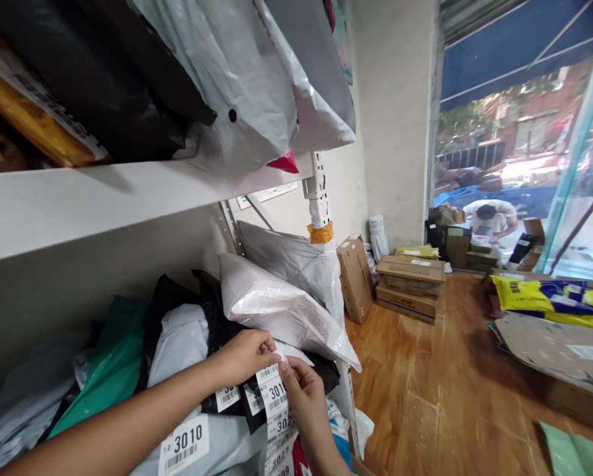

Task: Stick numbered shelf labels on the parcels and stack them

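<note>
A strip of printed number labels [277, 418] hangs down in front of the lower shelf, its barcodes and large numbers facing me. At its top end the fingertips of my left hand [246, 357] are pinched together on the paper. My right hand [307, 400] grips the strip's right edge, with the thumb lying along it. Just behind both hands leans a white padded mailer [276, 301]. Below my left forearm lies a light grey parcel bag [229, 433] bearing a white label [184, 445] marked 3010. Black bags with similar labels are partly hidden behind the strip.
An upper shelf [142, 198] above my hands holds grey, black and yellow mailers. A green bag [110, 357] lies on the lower shelf. Cardboard boxes [409, 291] stand on the wooden floor [405, 390] to the right. Outside the window, a person [492, 217] bends over among parcels.
</note>
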The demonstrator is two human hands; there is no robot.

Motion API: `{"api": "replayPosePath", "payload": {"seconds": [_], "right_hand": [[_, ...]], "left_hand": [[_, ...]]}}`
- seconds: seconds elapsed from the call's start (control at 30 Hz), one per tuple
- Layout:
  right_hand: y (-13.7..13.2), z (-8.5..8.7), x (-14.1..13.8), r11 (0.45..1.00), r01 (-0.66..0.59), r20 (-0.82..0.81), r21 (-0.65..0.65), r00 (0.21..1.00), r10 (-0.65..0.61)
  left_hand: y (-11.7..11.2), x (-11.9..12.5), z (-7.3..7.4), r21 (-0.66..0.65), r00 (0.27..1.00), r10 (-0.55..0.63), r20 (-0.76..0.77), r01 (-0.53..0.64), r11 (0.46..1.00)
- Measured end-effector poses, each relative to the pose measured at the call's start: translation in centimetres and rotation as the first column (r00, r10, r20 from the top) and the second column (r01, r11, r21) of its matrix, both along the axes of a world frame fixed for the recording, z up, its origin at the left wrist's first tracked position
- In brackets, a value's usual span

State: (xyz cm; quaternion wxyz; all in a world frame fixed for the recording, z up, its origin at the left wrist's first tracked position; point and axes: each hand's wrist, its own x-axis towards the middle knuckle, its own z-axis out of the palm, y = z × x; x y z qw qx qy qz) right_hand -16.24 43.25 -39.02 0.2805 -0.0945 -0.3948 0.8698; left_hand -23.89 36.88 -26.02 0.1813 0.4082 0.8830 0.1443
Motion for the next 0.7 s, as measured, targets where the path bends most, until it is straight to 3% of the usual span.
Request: {"api": "replayPosePath", "payload": {"seconds": [0.1,0.2,0.3,0.4,0.57,0.7], "right_hand": [[0.1,0.1,0.0,0.997,-0.066,-0.049,-0.043,0.997,0.064],[0.1,0.1,-0.4,0.995,-0.085,0.006,-0.052,0.996,0.086],[0.0,0.0,-0.7,0.999,0.037,0.111,-0.008,0.993,-0.036],[-0.3,-0.5,-0.6,0.995,0.099,0.174,0.012,0.98,-0.1],[-1.4,-3.9,0.3,0.988,-0.138,0.128,-0.071,0.981,0.146],[-1.9,-6.7,1.6,0.972,-0.183,0.19,-0.145,0.959,0.209]], "left_hand": [[-0.1,-0.3,-0.2,-0.008,1.0,0.022,0.003,-0.022,1.0],[-0.1,0.2,-0.4,-0.052,0.977,-0.037,-0.212,0.027,0.998],[0.2,1.1,-0.8,-0.214,0.88,-0.135,-0.456,0.039,0.976],[0.6,1.7,-1.4,-0.365,0.796,-0.224,-0.562,0.004,0.931],[0.6,1.5,-2.6,-0.428,0.714,-0.291,-0.637,-0.013,0.904],[0.5,1.5,-3.2,-0.479,0.719,-0.321,-0.617,-0.019,0.878]]}}
